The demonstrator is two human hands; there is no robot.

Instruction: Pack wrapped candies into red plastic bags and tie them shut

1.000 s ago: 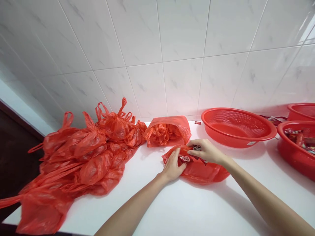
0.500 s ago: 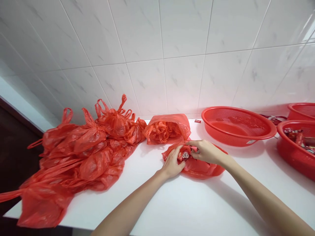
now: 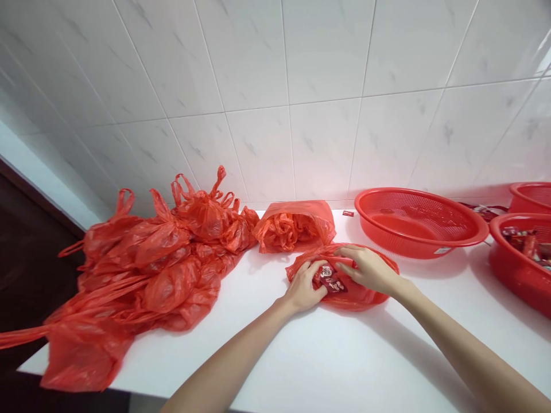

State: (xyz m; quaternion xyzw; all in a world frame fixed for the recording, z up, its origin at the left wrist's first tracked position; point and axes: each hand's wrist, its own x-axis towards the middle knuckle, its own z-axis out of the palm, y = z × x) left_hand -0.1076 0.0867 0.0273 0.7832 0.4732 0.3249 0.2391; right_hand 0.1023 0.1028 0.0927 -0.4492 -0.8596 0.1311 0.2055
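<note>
A red plastic bag lies flat on the white counter in the middle. Small red wrapped candies sit at its mouth. My left hand is curled on the bag's left edge, gripping the plastic beside the candies. My right hand rests on top of the bag with its fingers bent down over the candies and the plastic.
A heap of tied red bags covers the counter's left side. An open red bag stuffed with more bags stands by the wall. An empty red colander is at right; two more red baskets sit at the far right, one holding candies.
Both hands stayed on the bag, pushing the candies further inside. The bag has flattened and its upper edge now sits higher over the candies.
</note>
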